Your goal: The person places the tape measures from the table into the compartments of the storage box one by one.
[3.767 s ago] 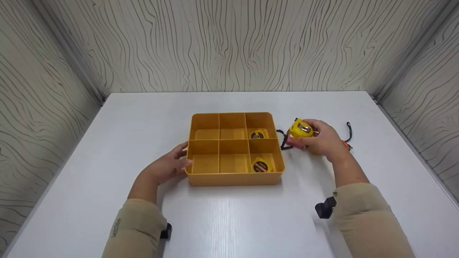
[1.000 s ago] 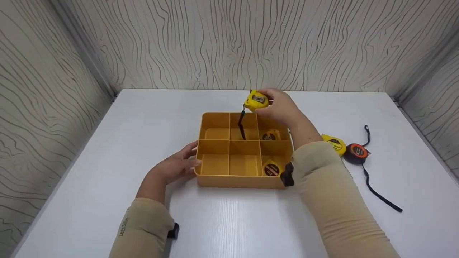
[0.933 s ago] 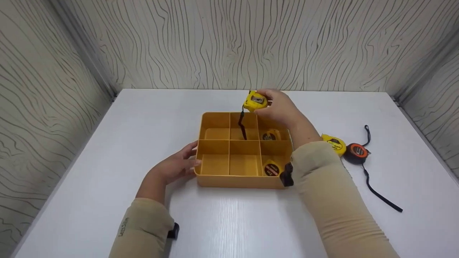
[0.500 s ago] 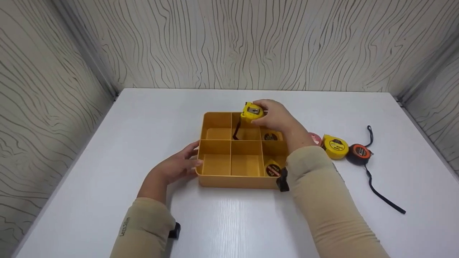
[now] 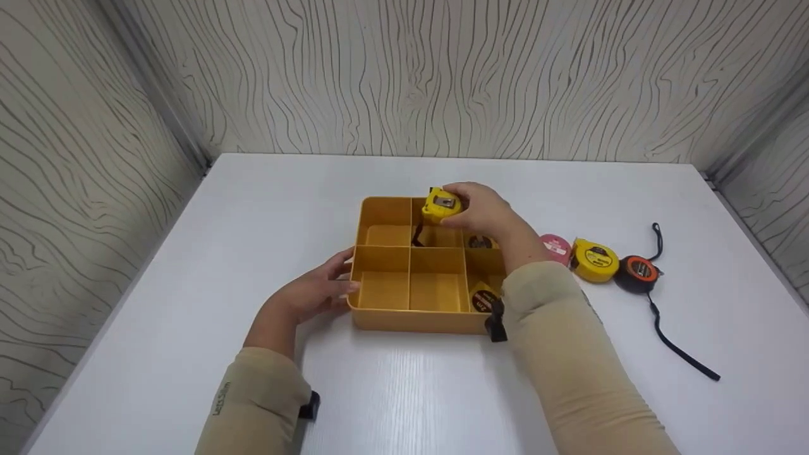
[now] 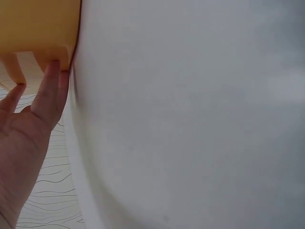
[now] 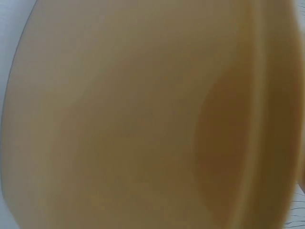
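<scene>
My right hand (image 5: 483, 208) pinches a yellow tape measure (image 5: 441, 205) by its right side, over the back middle compartment of an orange-yellow six-compartment box (image 5: 417, 321). The tape's black wrist strap (image 5: 418, 235) hangs down into that compartment. On the box's left wall rests my left hand (image 5: 316, 291); in the left wrist view the fingers (image 6: 46, 93) reach out fairly straight against the outer wall. A yellow tape measure with a dark label (image 5: 483, 298) lies in the front right compartment, partly hidden by my right sleeve. Another tape measure (image 5: 479, 242) sits in the back right one.
Right of the box, a pink tape measure (image 5: 556, 248), a yellow tape measure (image 5: 595, 260) and a black-and-orange tape measure (image 5: 637, 273) lie in a row on the white table (image 5: 404, 385). A long black strap (image 5: 682, 357) trails toward the front. The box wall fills the right wrist view.
My right hand has carried the yellow tape measure from the right side to above the box, then lowered it toward the back middle compartment. The left hand keeps its place on the box.
</scene>
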Motion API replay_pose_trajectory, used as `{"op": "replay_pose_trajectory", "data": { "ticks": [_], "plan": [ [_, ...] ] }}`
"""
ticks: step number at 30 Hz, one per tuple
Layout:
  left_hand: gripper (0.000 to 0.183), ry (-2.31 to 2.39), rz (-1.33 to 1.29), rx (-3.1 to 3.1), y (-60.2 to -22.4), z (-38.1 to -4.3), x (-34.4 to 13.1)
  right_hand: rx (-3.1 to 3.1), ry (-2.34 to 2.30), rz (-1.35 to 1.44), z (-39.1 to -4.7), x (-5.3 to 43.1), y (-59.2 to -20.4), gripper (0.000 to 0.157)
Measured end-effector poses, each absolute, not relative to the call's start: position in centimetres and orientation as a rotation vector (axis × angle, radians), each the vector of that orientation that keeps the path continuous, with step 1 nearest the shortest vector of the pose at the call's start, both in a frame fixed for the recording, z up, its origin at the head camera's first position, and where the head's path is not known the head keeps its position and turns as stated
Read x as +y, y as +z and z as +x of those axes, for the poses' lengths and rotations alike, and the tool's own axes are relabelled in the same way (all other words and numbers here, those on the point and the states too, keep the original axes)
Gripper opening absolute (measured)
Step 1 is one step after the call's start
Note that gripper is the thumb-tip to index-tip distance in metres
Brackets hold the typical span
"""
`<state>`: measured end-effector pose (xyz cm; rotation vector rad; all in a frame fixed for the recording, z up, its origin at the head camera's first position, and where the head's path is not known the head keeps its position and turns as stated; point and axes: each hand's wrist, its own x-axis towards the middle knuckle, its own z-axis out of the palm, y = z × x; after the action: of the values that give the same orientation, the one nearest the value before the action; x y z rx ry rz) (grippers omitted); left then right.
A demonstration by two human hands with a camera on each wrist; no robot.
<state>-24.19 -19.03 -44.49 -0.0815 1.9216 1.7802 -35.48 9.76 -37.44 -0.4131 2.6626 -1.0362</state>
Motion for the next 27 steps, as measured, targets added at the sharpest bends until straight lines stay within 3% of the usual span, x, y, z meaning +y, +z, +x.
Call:
{"op": "replay_pose_trajectory", "data": {
  "ticks": [27],
  "plan": [
    [0.087, 1.777, -0.094, 1.911, -44.1, -24.1, -18.9, 2.686, -0.877, -0.503, -34.2, 9.1, -39.2, 0.066]
  ]
}}
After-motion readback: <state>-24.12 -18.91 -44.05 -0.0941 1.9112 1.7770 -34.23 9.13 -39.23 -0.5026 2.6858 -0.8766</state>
